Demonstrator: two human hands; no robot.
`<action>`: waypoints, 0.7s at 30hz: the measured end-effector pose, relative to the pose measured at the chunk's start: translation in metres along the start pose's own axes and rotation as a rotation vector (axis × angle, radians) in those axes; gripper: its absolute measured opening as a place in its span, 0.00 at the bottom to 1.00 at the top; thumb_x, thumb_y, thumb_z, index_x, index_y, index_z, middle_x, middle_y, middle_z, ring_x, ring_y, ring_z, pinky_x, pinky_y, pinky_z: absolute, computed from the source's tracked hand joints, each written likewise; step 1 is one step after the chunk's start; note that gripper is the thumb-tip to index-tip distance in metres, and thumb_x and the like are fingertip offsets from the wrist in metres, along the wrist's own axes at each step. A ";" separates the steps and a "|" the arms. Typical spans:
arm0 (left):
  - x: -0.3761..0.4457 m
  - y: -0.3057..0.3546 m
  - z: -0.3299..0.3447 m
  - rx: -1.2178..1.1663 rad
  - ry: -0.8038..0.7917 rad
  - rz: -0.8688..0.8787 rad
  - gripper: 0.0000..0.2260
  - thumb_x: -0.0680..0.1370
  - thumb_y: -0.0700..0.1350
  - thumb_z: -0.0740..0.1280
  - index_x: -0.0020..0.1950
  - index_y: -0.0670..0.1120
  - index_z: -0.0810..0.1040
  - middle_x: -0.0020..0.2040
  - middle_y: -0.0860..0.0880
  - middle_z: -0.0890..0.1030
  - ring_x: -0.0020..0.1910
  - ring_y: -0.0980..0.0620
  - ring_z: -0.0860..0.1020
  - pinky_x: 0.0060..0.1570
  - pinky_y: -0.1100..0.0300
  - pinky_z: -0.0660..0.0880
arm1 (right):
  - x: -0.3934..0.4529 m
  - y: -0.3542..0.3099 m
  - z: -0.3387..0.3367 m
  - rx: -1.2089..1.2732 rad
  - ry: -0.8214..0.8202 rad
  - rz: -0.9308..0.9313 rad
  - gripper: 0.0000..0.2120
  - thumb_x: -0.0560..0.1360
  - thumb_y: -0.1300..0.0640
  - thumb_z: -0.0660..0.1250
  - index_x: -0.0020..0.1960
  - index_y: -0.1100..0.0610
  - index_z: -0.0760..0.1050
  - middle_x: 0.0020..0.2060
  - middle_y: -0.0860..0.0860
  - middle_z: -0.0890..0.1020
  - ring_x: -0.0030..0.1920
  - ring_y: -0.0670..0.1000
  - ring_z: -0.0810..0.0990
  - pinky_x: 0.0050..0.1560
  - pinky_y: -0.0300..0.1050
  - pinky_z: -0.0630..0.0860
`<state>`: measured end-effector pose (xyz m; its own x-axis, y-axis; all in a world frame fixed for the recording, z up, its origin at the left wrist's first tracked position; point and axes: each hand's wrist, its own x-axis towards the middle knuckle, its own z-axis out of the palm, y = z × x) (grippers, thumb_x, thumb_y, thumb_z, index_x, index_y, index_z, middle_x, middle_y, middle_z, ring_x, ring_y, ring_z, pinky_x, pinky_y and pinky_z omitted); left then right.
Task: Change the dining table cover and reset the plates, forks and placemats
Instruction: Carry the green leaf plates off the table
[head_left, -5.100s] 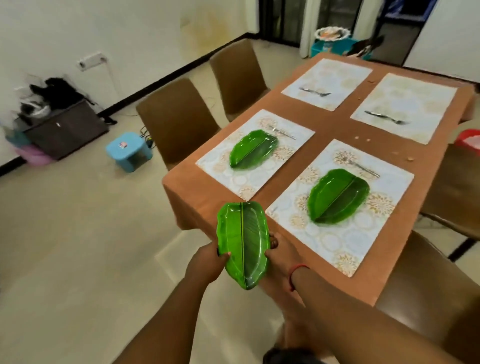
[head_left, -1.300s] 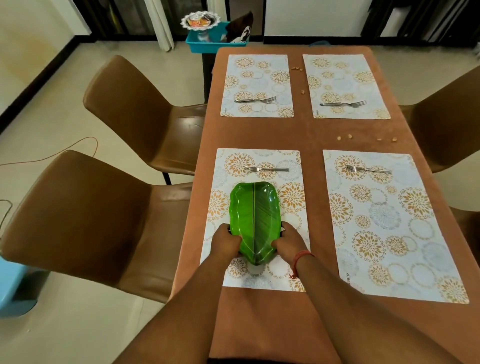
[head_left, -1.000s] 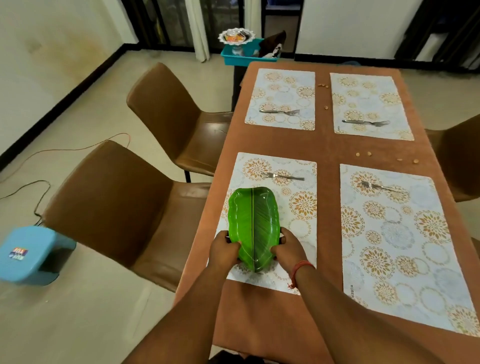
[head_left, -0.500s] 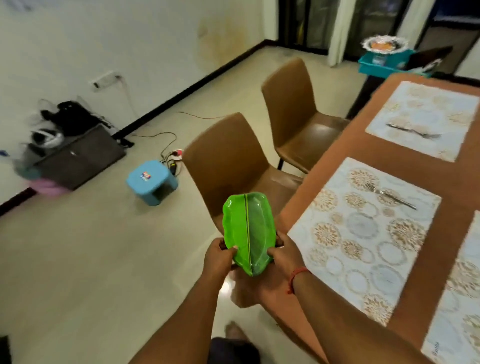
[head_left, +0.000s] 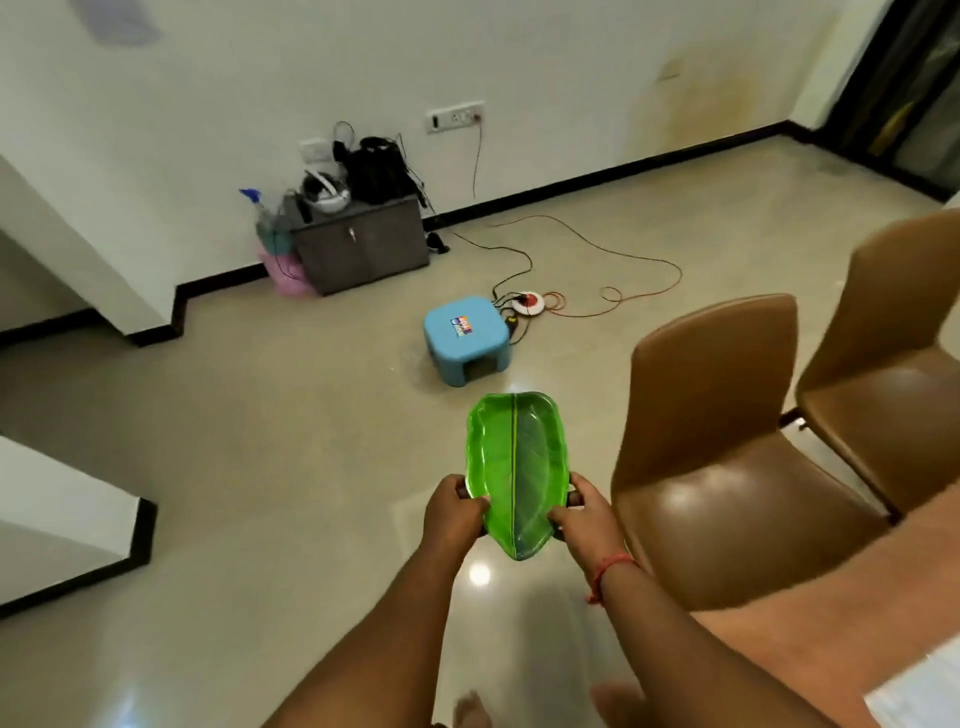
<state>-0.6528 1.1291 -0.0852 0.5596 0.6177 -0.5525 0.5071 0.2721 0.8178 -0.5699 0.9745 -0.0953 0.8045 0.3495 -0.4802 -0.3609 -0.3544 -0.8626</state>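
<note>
A green leaf-shaped plate (head_left: 517, 467) hangs in front of me over the floor, away from the table. My left hand (head_left: 451, 512) grips its left rim and my right hand (head_left: 584, 514) grips its right rim, thumbs on top. It may be a stack of plates; I cannot tell how many. Only a corner of the dining table with its orange-brown cover (head_left: 810, 639) shows at the lower right, with the edge of a patterned placemat (head_left: 922, 686) on it. No forks are in view.
Two brown chairs (head_left: 727, 457) (head_left: 893, 364) stand to my right beside the table. A light blue stool (head_left: 465, 338) sits on the floor ahead, with a power strip and orange cables (head_left: 587, 270) behind it. A dark cabinet (head_left: 363, 244) stands against the wall.
I lifted the green plate off the near left placemat and turned left away from the table. Both hands keep the same grip on it, now over the floor.
</note>
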 end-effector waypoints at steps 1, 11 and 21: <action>0.010 0.006 -0.012 0.005 0.017 -0.003 0.11 0.67 0.39 0.67 0.47 0.48 0.76 0.49 0.44 0.81 0.47 0.44 0.82 0.45 0.44 0.83 | 0.007 -0.011 0.014 -0.028 -0.018 -0.018 0.25 0.63 0.66 0.65 0.48 0.37 0.78 0.41 0.53 0.82 0.45 0.59 0.83 0.51 0.61 0.82; 0.135 0.049 -0.022 0.005 -0.007 -0.053 0.10 0.76 0.34 0.67 0.56 0.42 0.76 0.53 0.42 0.81 0.51 0.43 0.82 0.40 0.51 0.82 | 0.112 -0.074 0.051 -0.106 -0.007 0.019 0.26 0.67 0.71 0.65 0.53 0.42 0.75 0.39 0.49 0.79 0.39 0.53 0.78 0.49 0.54 0.80; 0.279 0.194 0.006 -0.044 0.119 0.038 0.09 0.77 0.33 0.67 0.56 0.42 0.76 0.51 0.44 0.81 0.50 0.43 0.82 0.42 0.50 0.82 | 0.296 -0.206 0.061 -0.110 -0.109 -0.100 0.25 0.67 0.71 0.65 0.51 0.41 0.76 0.36 0.46 0.78 0.38 0.53 0.79 0.46 0.49 0.79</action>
<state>-0.3943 1.3496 -0.0811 0.4943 0.7109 -0.5002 0.4566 0.2774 0.8453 -0.2859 1.2041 -0.0692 0.7758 0.4776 -0.4123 -0.2229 -0.4039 -0.8872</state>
